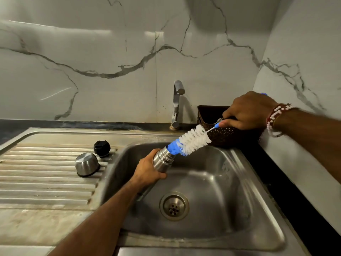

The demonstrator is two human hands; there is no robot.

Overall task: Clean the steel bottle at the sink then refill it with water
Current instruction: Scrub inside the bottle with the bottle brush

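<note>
The left hand (pixel 149 172) reaches in from the near edge of the surface and grips the steel bottle (pixel 163 159), fingers and thumb curled round its lower body. The bottle hangs over the back left part of the sink (pixel 212 183), clear of the basin floor and tilted, with its open mouth pointing up and toward the back right corner. The bottle brush (pixel 191 140) slants down from that corner. Its blue tip bristles sit at the bottle's mouth, while the white bristles are outside the neck. The right hand (pixel 247 111) holds the brush by its thin handle, thumb and curled fingers pinched closed on it, and a blue bit of the handle's end shows above the knuckles. This hand hovers over a dark woven basket (pixel 230 137) that stands at the back right corner of the surface, just beside the sink rim. Red and white bead bracelets (pixel 275 117) circle the right wrist. A steel tap (pixel 177 102) rises at the back edge behind the basin, its spout facing forward. No water can be seen running from it. The drain (pixel 174 206) lies in the middle of the basin floor. On the ribbed draining board (pixel 46 172) to the left, near the basin's left rim, a steel cup lid (pixel 86 164) rests mouth down, and a black stopper (pixel 101 148) stands just behind it toward the back edge.
</note>
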